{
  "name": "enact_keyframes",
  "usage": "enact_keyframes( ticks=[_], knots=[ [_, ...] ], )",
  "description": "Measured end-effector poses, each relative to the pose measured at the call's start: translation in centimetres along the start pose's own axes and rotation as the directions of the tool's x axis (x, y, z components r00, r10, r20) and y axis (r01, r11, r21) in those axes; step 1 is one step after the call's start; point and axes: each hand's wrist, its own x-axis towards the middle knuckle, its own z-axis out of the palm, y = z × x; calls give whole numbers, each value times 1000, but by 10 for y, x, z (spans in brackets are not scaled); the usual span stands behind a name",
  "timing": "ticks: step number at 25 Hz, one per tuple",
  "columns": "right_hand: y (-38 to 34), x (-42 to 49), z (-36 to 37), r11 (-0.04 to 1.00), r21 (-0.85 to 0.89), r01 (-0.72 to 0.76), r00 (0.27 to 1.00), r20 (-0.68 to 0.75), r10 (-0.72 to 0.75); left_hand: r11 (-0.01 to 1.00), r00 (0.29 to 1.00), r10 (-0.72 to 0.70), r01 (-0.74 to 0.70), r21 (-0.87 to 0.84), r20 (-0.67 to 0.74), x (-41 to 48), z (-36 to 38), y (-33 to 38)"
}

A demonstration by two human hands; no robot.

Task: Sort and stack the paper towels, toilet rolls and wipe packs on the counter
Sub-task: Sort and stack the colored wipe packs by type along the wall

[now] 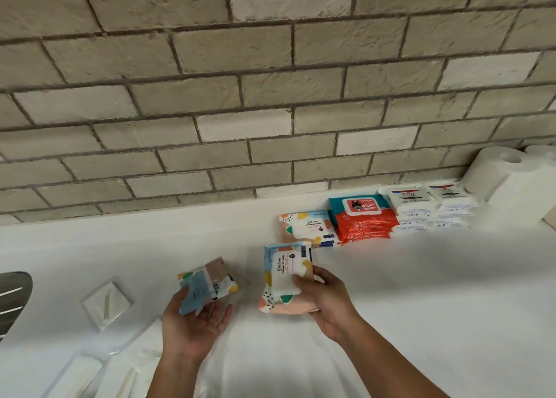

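My right hand (323, 300) grips a colourful patterned wipe pack (284, 277), label side up, just above the white counter (421, 292). My left hand (192, 322) holds a second patterned wipe pack (207, 283), its back side up, at the pack's near end. By the wall lies another patterned pack (307, 227), beside a stack of red wipe packs (362, 220) and two stacks of white wipe packs (433, 206). White paper towel rolls (505, 178) stand at the far right.
A clear plastic packet (106, 303) with a thin stick lies at the left, and more clear wrapped items (99, 373) sit at the lower left. A metal sink edge (13, 295) shows at the far left. A brick wall (270, 96) backs the counter.
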Motion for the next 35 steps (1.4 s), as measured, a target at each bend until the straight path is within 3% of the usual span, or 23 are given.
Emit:
enact_keyframes(
  ticks=[5,13,19,23,27,31,35],
  knots=[
    [-6,-3,-4,1000,12,2,997,74,-2,930,993,-97,115,-349,69,19,-7,-6],
    [-7,-4,-7,1000,10,-9,995,100,8,891,981,-149,188,-413,126,41,12,-5],
    [-2,-1,-5,996,25,-81,992,100,79,936,961,-129,200,-290,246,48,13,-10],
    [-2,-3,-4,996,19,-92,982,167,88,916,949,-143,235,-326,282,43,14,-17],
    [0,0,-5,996,34,-84,982,171,77,956,972,-77,135,-261,221,44,14,-17],
    [3,3,-6,989,106,-101,982,172,81,999,982,14,-8,-31,188,50,17,-17],
    [2,3,-5,973,198,-117,990,98,99,992,980,91,-104,70,177,46,9,-21]
  ],
)
